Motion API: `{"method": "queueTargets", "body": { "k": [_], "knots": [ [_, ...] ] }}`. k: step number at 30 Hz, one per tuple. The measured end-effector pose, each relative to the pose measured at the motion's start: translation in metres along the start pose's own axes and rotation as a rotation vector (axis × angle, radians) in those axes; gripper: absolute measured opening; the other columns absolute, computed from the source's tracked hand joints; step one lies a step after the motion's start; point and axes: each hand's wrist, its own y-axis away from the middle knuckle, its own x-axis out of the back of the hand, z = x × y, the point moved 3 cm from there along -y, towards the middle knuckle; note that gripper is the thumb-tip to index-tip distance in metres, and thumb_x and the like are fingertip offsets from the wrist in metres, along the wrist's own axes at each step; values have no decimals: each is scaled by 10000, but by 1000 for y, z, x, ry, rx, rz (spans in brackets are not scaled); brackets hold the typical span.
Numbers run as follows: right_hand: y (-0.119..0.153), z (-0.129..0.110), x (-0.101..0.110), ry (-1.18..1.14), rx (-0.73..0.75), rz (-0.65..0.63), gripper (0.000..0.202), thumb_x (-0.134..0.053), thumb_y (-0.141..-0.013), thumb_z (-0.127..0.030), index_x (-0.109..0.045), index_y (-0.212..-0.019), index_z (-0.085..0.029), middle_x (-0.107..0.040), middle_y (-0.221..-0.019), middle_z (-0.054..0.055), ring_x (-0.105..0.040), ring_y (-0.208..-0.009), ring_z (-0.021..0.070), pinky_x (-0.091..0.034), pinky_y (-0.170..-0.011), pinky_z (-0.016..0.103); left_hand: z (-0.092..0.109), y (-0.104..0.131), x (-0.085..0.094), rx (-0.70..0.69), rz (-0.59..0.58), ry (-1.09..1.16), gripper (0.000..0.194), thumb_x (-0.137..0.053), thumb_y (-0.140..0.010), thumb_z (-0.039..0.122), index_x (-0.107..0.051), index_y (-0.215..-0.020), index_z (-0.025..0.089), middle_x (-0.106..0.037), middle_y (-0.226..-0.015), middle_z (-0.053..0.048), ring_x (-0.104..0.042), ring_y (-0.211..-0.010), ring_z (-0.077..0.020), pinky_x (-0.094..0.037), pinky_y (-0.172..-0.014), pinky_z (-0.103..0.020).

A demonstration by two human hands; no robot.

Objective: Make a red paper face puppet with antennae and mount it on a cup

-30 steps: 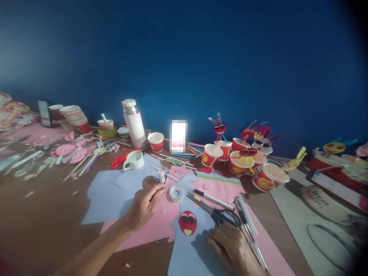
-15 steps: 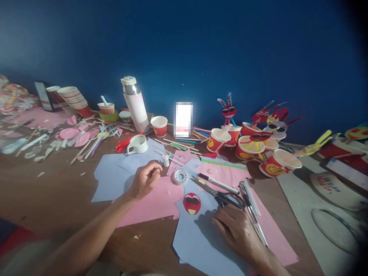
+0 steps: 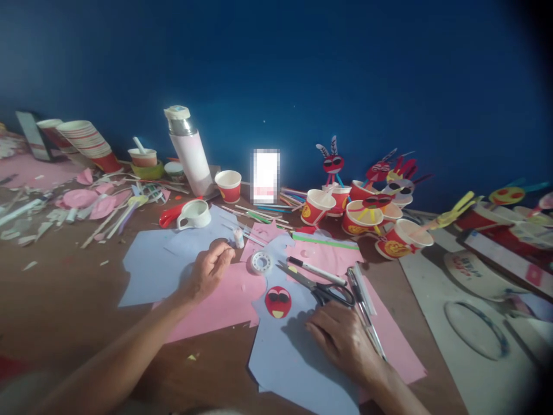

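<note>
Little has changed since half a second ago beyond the view itself, which has swung so that everything shows further left; the left hand [image 3: 211,271] and right hand [image 3: 341,334] keep much the same places over the worktop [image 3: 69,323], so the work seems to be in a pause. The left fingers are curled with their tips drawn together, just beside the one small bottle [image 3: 238,238]; whether they pinch anything cannot be told. The right fingers are bent under the palm, their tips hidden, so their grip cannot be told either; just beyond their knuckles lie the handles of the one pair of scissors [image 3: 305,278]. Between the two sets of fingers lies one red paper face [image 3: 278,297], with two dark eyes and one yellow patch, flat on blue paper [image 3: 289,357]. Ahead of it, also between the fingers, is one tape roll [image 3: 268,266], and beyond the right fingers one black-capped pen [image 3: 319,272]. Farther past the left fingers stand one flask [image 3: 192,161], one mug [image 3: 197,214] and one lone cup [image 3: 228,190]; well past the right fingers cluster at least six red cups [image 3: 402,239].
</note>
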Motion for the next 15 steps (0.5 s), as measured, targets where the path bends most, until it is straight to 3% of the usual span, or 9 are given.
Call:
{"method": "queueTargets", "body": {
  "k": [11,15],
  "knots": [
    [2,2,0,-25,-12,-6,201,-492,-936,-197,-597,-765,-183,-623,-645,15,-514,-596,144,-350,-592,261,-6,-1,-7,-35,13,-41,357,-410,-902,384,-431,-600,195,-439,-595,37,-416,-495,-85,-340,-482,-175],
    [1,2,0,-6,0,-3,205,-486,-935,-193,-594,-762,-182,-618,-636,19,-510,-582,148,-346,-584,261,-6,0,-7,-49,1,-39,328,-424,-903,374,-491,-645,184,-507,-725,11,-439,-526,-79,-340,-481,-173]
  ]
}}
